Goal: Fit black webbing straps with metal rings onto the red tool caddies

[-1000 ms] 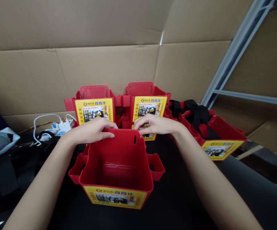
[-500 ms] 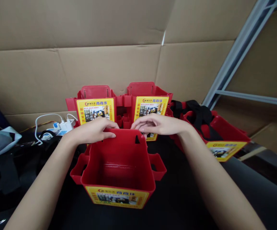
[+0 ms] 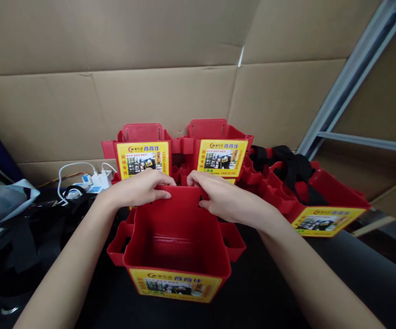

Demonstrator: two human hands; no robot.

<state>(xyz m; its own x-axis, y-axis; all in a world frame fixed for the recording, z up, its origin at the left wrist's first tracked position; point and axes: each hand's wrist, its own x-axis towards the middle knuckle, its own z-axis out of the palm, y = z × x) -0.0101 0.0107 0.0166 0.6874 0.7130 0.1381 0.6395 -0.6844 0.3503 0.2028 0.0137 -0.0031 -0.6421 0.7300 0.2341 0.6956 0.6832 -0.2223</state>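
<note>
A red plastic tool box (image 3: 177,249) with side pockets and a yellow label faces me on the black surface, its open top toward me. My left hand (image 3: 146,186) pinches the left part of its raised back panel, thumb inside and fingers behind. On the right part of the same panel, my right hand (image 3: 218,194) closes with the thumb beside the slot at the corner. The fingertips of both hands are partly hidden behind the panel.
Behind stand several red tool boxes (image 3: 218,128) with yellow labels, against a cardboard wall (image 3: 163,98). Black straps (image 3: 295,171) lie in the right-hand box (image 3: 338,189). At left are a power strip (image 3: 97,183) with cables and a plastic bag (image 3: 2,201). A metal frame (image 3: 348,82) rises at right.
My right hand has gone from hovering at the panel's right corner to gripping its upper edge. My left hand keeps its hold. The view has shifted slightly.
</note>
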